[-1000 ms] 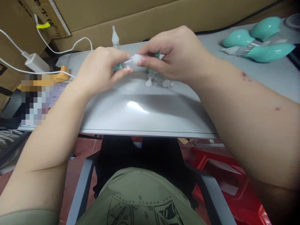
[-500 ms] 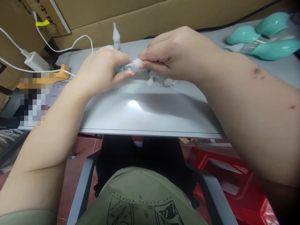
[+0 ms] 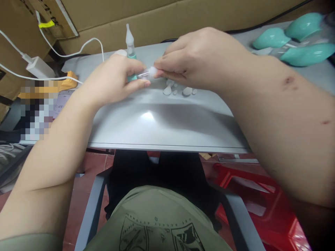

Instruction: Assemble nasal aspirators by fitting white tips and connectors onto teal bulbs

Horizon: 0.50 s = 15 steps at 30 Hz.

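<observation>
1. Near the upper middle of the frame, the left hand grips a clear tube with a teal end, its thumb and fingers narrowly closed around it.
2. Facing it, the right hand pinches the white tip at the tube's other end, thumb and fingers drawn together; I cannot tell exactly how its hidden fingers sit.
3. Just beyond the left hand, a white nozzle points upward over a clear and teal body.
4. Below the right hand, small white pieces lie on the grey desk.
5. At upper right, teal bulbs with clear parts lie close together.
6. At upper left sits a white charger, a cable plugged in.
</observation>
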Available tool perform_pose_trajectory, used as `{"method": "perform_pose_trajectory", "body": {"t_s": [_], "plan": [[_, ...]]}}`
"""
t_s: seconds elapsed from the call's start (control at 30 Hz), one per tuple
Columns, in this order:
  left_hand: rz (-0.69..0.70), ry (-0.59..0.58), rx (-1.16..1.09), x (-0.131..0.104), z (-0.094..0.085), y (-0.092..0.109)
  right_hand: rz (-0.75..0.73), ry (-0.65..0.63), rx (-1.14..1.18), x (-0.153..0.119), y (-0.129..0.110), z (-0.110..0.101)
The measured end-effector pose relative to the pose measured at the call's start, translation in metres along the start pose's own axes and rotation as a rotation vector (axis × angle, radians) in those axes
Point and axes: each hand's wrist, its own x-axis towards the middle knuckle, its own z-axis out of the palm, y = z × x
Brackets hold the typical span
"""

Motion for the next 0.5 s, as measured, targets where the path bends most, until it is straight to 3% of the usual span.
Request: {"method": "perform_pose_trajectory", "body": {"t_s": [0.27, 0.5], "plan": [[-0.042, -0.026, -0.036, 0.003, -0.001, 0.003, -0.123, -0.016, -0.149, -0.006, 0.004, 0.001], [-0.048, -0.043, 0.192, 0.004, 0.000, 0.008, -0.085, -0.078, -0.115, -0.006, -0.005, -0.003]]}}
